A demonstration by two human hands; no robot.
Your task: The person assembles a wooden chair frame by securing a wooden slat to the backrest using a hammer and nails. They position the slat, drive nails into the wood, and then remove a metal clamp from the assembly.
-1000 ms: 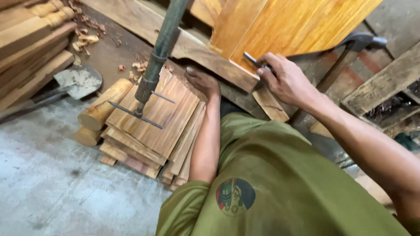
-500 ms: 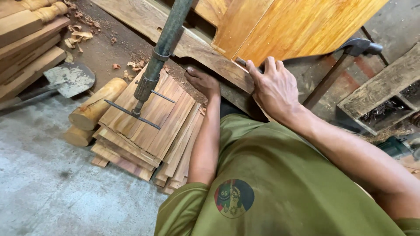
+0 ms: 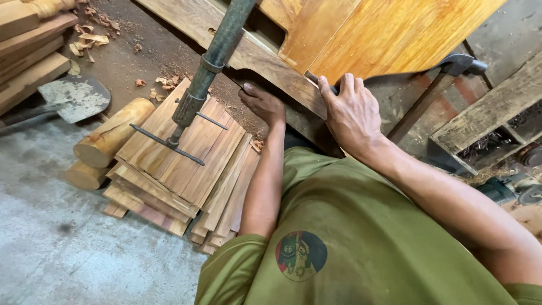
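Observation:
My left hand (image 3: 262, 104) curls its fingers around the lower edge of a long weathered wooden beam (image 3: 226, 34). My right hand (image 3: 353, 113) presses against the bottom edge of an orange varnished wooden panel (image 3: 395, 34). It grips a thin metal tool (image 3: 312, 76), and only the tool's tip shows past my fingers. A greenish metal bar clamp (image 3: 217, 56) runs down beside my left hand, its crossbar handle (image 3: 169, 144) over a stack of wooden slats (image 3: 180, 169).
Short round logs (image 3: 110, 135) lie left of the slats. A shovel blade (image 3: 73, 99) and stacked planks (image 3: 28, 39) are at the far left, with wood shavings (image 3: 87, 42) nearby. A hammer (image 3: 454, 65) and a rough wooden crate (image 3: 491, 113) sit to the right. The floor is grey concrete (image 3: 56, 248).
My right hand has come down from holding the tool raised and now lies flat against the panel's edge. My left hand has stayed on the beam. The view has shifted slightly.

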